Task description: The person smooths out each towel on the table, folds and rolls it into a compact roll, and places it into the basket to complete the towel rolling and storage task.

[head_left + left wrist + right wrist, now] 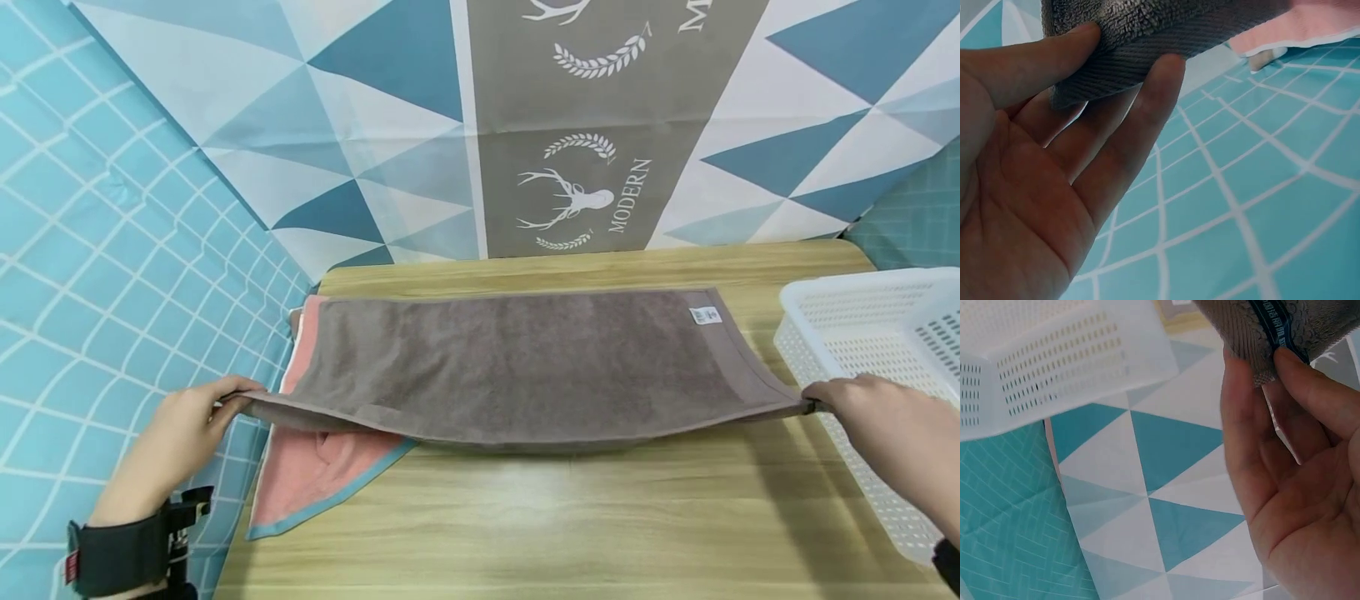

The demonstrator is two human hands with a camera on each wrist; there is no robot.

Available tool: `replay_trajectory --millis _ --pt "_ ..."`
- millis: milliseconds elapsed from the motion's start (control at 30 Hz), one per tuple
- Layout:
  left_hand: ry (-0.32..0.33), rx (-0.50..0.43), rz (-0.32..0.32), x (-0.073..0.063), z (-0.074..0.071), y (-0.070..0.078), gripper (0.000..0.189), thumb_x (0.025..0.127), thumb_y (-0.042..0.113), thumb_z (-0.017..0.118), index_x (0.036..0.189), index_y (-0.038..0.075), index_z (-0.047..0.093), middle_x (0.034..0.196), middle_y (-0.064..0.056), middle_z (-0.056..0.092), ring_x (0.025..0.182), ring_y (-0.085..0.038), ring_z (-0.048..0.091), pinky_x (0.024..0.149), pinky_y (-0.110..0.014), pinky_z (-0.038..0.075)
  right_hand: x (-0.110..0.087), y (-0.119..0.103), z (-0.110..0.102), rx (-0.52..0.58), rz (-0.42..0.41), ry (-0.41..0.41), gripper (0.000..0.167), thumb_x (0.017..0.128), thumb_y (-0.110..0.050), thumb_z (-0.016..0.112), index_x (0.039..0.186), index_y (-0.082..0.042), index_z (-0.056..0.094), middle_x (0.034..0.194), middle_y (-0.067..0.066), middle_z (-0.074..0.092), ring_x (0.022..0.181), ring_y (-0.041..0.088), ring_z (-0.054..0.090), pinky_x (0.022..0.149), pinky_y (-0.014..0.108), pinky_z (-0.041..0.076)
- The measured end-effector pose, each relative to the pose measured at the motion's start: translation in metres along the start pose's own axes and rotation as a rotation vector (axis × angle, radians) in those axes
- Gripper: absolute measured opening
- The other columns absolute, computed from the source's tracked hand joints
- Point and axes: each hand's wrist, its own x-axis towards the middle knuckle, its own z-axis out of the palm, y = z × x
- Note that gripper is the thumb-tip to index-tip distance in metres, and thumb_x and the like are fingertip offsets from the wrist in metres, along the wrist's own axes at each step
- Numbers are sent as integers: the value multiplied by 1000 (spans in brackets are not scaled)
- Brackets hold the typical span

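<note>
A grey-brown towel [517, 358] stretches across the wooden table, its near edge lifted and sagging between my two hands. My left hand [191, 421] pinches the near left corner; in the left wrist view the thumb lies over the ribbed towel border [1129, 56] with fingers beneath. At the near right corner my right hand [873, 417] pinches the towel between thumb and fingers, and a dark printed label [1279, 325] shows there in the right wrist view. A white tag [705, 315] sits near the far right corner. Under the left end lies a pink towel [322, 475] with a blue border, partly hidden.
A white perforated plastic basket [832, 350] stands at the table's right side, close to my right hand. Blue tile-patterned sheeting [112, 275] rises along the left. A triangle-patterned cloth [405, 125] covers the back. Bare wood of the table [540, 525] shows in front.
</note>
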Motion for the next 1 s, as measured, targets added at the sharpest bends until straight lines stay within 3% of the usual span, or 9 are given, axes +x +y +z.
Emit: replay_trajectory --millis 133,267,467,567,667,767,1000 --pt "54 19 38 14 -9 -3 20 99 0 55 114 2 69 83 -16 69 43 -6 25 45 -25 25 27 12 -8 -33 0 -37 12 76 9 71 83 0 73 71 22 68 65 42 64 55 53 52" --pt "98 11 68 31 -15 -9 19 100 3 55 113 1 69 86 -17 70 43 -5 25 46 -26 25 52 26 -14 -44 -44 -37 12 78 12 70 83 1 73 65 15 64 63 36 58 53 49 49" --pt "86 -17 34 60 -17 -17 25 104 14 51 117 0 69 99 -24 70 53 -12 41 51 -29 30 88 40 -14 -79 -163 -13 21 81 16 64 78 -3 71 61 6 62 61 31 51 52 43 44" --pt "77 -33 4 77 -15 -20 29 105 19 50 119 1 68 100 -24 69 58 -18 45 52 -31 32 105 44 -12 -109 -190 -12 21 83 15 62 81 -2 73 63 8 62 62 32 53 56 47 46" --pt "80 -47 -23 94 -11 -22 32 105 23 49 120 2 68 100 -24 69 56 -20 45 52 -32 33 124 47 -11 -131 -165 -65 17 85 13 62 88 1 74 70 13 66 68 36 57 66 53 49" --pt "92 -56 -33 110 -5 -25 33 105 24 50 120 1 68 101 -24 69 58 -21 48 53 -33 34 145 52 -8 -132 -143 -111 17 86 11 63 91 0 75 74 16 67 71 38 58 68 55 49" --pt "108 -59 -40 137 13 -34 31 104 21 52 116 -3 69 97 -26 69 64 -26 56 56 -37 39 182 62 10 -8 -153 -183 21 87 13 59 93 -1 73 81 16 68 71 33 61 63 50 50"
